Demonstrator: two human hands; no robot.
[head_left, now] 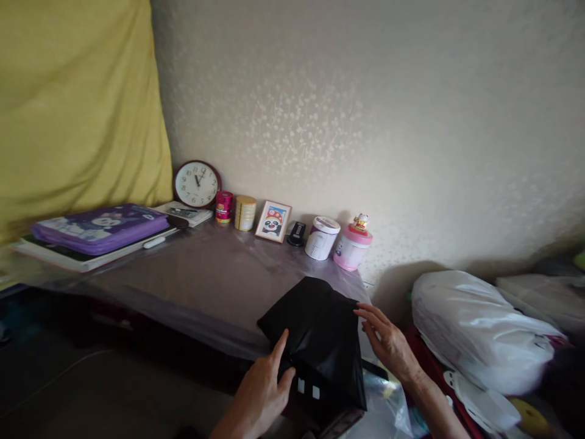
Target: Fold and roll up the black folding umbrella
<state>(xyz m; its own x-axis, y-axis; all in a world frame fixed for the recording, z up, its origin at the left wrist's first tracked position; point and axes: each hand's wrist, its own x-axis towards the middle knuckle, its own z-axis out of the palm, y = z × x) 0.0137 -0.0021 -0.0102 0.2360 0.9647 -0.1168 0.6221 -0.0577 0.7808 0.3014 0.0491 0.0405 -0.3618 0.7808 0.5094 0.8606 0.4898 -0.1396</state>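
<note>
A black plastic bag lies over the near right corner of the table, its front part hanging past the edge, with small white marks low on it. My left hand is at the bag's left side, forefinger stretched out over it and thumb apart, holding nothing I can see. My right hand reaches in from the right, its fingers extended and the tips at the bag's right edge. Whether those tips press on the plastic is hard to make out.
Along the wall stand a clock, a magenta can, a yellow tin, a framed panda picture, a white canister and a pink jar. A purple case rests at left. White bags are piled at right.
</note>
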